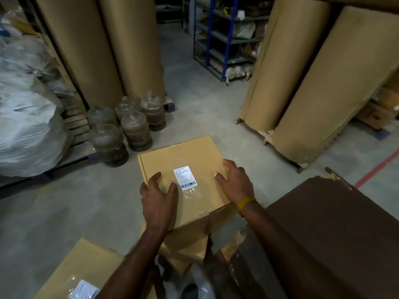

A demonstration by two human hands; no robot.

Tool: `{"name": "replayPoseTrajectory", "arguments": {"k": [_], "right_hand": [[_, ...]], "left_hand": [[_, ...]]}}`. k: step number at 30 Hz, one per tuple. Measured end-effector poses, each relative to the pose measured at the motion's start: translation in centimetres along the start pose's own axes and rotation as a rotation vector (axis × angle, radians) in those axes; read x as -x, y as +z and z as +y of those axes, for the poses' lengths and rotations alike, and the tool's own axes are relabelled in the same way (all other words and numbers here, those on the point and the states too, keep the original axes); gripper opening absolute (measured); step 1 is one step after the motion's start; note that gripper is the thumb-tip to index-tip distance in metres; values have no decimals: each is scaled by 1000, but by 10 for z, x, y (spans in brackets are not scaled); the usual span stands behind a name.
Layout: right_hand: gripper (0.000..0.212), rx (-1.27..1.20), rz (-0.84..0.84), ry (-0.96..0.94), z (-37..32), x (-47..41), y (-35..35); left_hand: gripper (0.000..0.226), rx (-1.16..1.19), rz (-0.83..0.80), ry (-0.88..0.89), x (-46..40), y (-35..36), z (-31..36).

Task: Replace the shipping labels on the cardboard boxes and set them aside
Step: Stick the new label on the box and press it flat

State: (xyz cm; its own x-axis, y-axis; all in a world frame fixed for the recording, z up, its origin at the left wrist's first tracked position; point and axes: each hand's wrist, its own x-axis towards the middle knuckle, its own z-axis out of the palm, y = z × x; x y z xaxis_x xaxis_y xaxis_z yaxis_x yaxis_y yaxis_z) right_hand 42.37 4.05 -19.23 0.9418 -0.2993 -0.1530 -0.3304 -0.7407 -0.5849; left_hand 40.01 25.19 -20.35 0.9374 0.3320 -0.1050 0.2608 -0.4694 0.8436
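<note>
i judge this cardboard box (pixel 185 180) relabelled, its label (pixel 185 177) on (taped over), my left hand (pixel 158 196) and right hand (pixel 234 182) resting flat, grasping nothing; setting aside remains.

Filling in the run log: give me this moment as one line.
stage: handling labelled box | left hand: open, on cardboard box top | right hand: open, on box top | shipping label: on, between hands
</note>
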Motion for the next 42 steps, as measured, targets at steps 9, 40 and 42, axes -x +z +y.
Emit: {"name": "replayPoseTrajectory", "arguments": {"k": [9,40,42], "right_hand": [[64,69,391,357,127,111,-103],[29,112,581,579,315,238,-145],[35,144,565,577,316,238,-144]], "left_hand": [[72,92,-508,303,76,96,76],[45,-464,-958,1177,268,283,107],[46,-512,-937,1173,272,283,107]]}}
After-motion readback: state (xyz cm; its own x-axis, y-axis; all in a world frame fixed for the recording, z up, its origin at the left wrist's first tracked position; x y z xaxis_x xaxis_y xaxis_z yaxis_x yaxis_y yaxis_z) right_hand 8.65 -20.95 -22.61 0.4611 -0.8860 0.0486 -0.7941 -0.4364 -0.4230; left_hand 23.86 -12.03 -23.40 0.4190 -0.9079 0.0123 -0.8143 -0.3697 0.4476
